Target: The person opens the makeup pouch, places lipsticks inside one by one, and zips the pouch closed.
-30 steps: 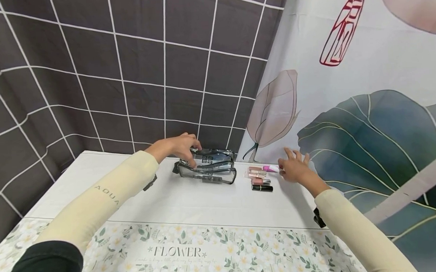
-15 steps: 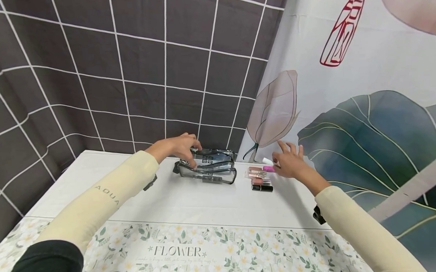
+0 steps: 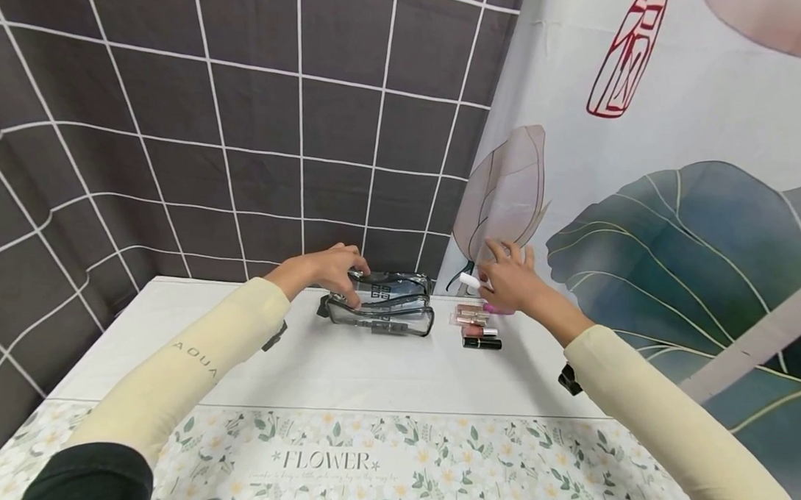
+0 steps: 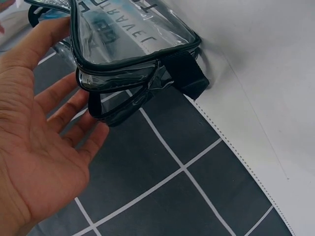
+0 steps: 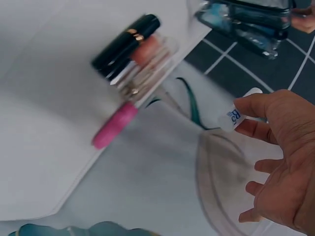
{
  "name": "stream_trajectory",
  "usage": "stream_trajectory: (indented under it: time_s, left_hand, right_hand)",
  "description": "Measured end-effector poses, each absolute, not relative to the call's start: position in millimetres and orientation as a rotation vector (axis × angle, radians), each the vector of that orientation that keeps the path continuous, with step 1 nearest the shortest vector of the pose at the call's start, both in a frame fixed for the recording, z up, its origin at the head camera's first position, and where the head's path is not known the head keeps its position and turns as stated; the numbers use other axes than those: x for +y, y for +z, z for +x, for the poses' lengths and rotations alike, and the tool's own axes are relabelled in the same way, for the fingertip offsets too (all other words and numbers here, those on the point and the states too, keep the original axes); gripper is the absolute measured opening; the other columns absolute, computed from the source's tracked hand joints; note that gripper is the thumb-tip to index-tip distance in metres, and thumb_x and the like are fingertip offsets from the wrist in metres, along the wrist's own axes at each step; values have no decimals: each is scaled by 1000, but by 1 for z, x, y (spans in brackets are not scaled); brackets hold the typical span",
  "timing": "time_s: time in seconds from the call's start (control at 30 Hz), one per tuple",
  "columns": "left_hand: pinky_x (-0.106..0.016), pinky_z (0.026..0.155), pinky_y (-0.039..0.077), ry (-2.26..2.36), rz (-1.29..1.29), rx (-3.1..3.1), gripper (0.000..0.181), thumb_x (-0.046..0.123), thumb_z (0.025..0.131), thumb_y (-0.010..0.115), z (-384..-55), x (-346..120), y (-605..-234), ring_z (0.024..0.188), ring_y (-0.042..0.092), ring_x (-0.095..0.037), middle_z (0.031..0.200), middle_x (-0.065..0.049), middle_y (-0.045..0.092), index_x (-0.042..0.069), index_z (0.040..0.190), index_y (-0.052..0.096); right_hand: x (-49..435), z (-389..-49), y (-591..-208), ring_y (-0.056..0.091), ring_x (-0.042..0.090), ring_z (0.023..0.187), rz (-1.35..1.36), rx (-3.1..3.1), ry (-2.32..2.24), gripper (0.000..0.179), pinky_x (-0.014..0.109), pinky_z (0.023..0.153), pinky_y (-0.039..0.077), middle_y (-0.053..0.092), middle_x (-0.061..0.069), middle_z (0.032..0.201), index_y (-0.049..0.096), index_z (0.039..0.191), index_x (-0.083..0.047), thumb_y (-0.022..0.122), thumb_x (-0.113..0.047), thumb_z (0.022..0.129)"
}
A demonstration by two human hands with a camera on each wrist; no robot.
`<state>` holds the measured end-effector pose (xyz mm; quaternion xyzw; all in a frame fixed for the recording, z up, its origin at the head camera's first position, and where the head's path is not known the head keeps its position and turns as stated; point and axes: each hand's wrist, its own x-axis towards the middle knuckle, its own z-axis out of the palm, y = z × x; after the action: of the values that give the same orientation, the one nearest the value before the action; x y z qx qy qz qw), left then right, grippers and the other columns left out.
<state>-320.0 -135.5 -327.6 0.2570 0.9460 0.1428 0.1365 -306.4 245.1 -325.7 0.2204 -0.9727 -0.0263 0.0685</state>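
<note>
A clear pouch with black trim (image 3: 413, 323) stands on the white table, its top gaping. Around its left rim my left hand (image 3: 326, 270) holds it, thumb on the near side and fingers behind, as the left wrist view shows. My right hand (image 3: 513, 281) pinches a small white tube (image 5: 235, 118) marked "B5" between thumb and forefinger, raised above the table, right of the pouch. The other fingers of that hand are spread. Below it lie a pink tube (image 5: 116, 125), several lipsticks or glosses (image 3: 472, 319) and a black lipstick (image 3: 482, 343).
Behind the table hangs a dark gridded cloth (image 3: 257, 130). To its right is a white cloth with leaf prints (image 3: 639, 249). A floral mat (image 3: 328, 466) covers the front of the table.
My right hand has picked the white tube up from beside the pink one and carried it left and up, toward the pouch. The left hand stays on the pouch.
</note>
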Motion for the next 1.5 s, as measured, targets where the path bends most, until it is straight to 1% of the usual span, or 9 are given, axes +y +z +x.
stream_trajectory:
  time_s: [0.17, 0.43, 0.63, 0.93, 1.1, 1.27, 1.5]
  left_hand:
    - [-56, 128, 46, 415, 745, 2737, 78, 37, 88, 94, -320, -135, -328, 142, 43, -32, 163, -15, 52, 11, 156, 67]
    - [-55, 126, 47, 421, 742, 2735, 77, 37, 88, 93, -321, -135, -327, 139, 43, -32, 161, -15, 53, 11, 156, 67]
    - [-55, 125, 48, 411, 762, 2746, 77, 37, 88, 94, -322, -135, -328, 136, 44, -31, 159, -15, 55, 10, 155, 68]
    - [-56, 127, 46, 427, 745, 2740, 78, 37, 88, 94, -319, -135, -327, 141, 43, -32, 162, -15, 53, 10, 155, 67]
    - [-55, 126, 46, 418, 752, 2750, 79, 38, 87, 95, -319, -135, -327, 139, 44, -33, 162, -16, 54, 9, 154, 68]
    - [-54, 125, 47, 402, 769, 2761, 79, 38, 85, 95, -319, -134, -328, 138, 45, -33, 160, -16, 56, 8, 154, 68]
    - [-54, 125, 47, 385, 773, 2765, 80, 39, 85, 95, -319, -133, -328, 137, 46, -32, 157, -16, 57, 8, 154, 68]
  right_hand:
    - [229, -306, -315, 26, 62, 165, 713, -2887, -68, 10, 92, 128, 15, 30, 30, 182, 76, 97, -14, 77, -22, 100]
    - [201, -302, -303, 26, 60, 167, 773, -2865, -68, 12, 89, 130, 15, 28, 27, 184, 76, 99, -13, 78, -24, 102]
    - [185, -300, -302, 24, 58, 168, 806, -2850, -58, 12, 86, 133, 13, 25, 26, 185, 76, 99, -13, 76, -24, 103]
    - [168, -296, -302, 23, 57, 170, 861, -2832, -58, 12, 84, 134, 13, 25, 25, 186, 77, 103, -13, 75, -25, 105]
    - [159, -295, -304, 22, 56, 170, 879, -2829, -51, 14, 83, 135, 13, 24, 24, 186, 76, 101, -14, 75, -26, 106]
    - [147, -295, -306, 23, 55, 170, 894, -2812, -61, 13, 82, 135, 14, 26, 23, 186, 78, 104, -14, 73, -25, 107]
    - [131, -292, -310, 27, 54, 169, 925, -2767, -90, 14, 81, 135, 17, 29, 22, 186, 77, 102, -14, 72, -26, 108]
